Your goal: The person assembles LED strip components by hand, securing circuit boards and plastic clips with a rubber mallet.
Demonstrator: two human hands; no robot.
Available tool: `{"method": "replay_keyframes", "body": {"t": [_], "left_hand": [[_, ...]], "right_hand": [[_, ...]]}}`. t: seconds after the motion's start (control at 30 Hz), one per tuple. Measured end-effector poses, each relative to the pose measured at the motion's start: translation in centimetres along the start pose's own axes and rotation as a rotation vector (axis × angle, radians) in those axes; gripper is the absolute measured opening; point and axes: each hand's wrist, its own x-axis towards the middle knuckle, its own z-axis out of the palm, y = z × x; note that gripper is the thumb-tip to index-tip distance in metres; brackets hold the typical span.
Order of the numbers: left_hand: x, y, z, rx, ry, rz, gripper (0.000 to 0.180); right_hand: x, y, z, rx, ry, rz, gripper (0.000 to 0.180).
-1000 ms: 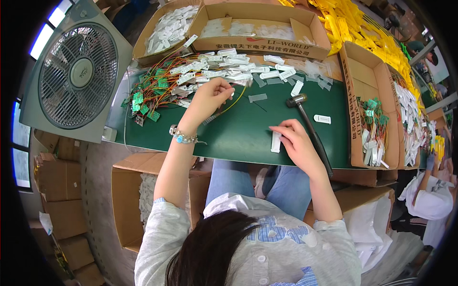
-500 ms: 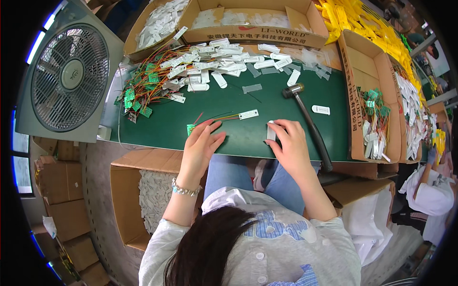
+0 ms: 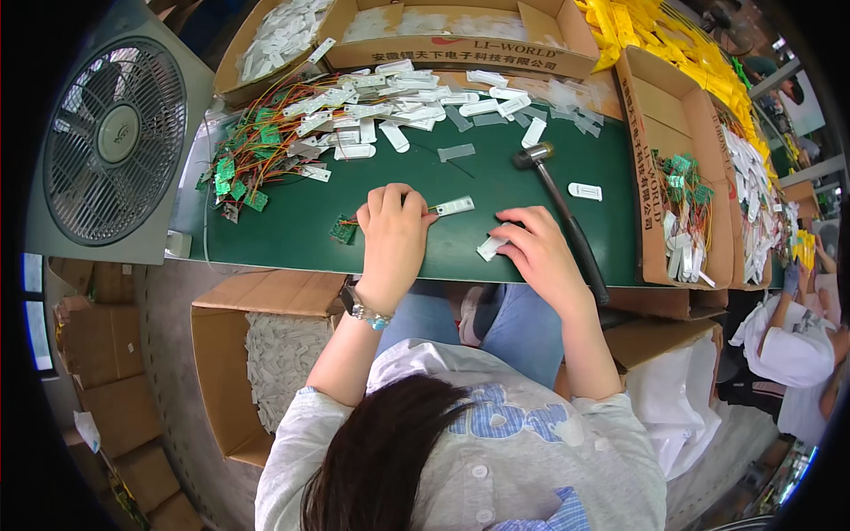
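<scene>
My left hand (image 3: 392, 232) rests on the green mat (image 3: 496, 199) near its front edge, fingers closed over a wired piece: a small green circuit board (image 3: 343, 230) sticks out at its left and a white plastic shell (image 3: 453, 207) at its right. Beside it, my right hand (image 3: 537, 250) pinches another white plastic shell (image 3: 491, 247) against the mat. A hammer (image 3: 560, 208) with a black handle lies just right of that hand.
A heap of green boards with coloured wires (image 3: 257, 155) and white shells (image 3: 398, 97) covers the mat's far left. Cardboard boxes (image 3: 660, 124) ring the table. A box fan (image 3: 115, 133) stands at the left. Another person in white (image 3: 788, 345) works at the right.
My left hand has drawn a wired board from the far heap back to the front edge. My right hand has stayed near the front with a white shell.
</scene>
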Motion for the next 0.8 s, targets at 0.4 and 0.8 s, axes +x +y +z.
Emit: {"method": "replay_keyframes", "body": {"t": [0.4,0.8], "left_hand": [[-0.3,-0.7,-1.2,-0.53,-0.075,0.134,0.009],[0.4,-1.1,-1.0,-0.46,-0.137,0.409,0.012]], "right_hand": [[-0.4,-2.1,3.9,-0.056,0.262,0.221,0.048],[-0.6,-1.6,2.7,0.068,0.186,0.069,0.053]]}}
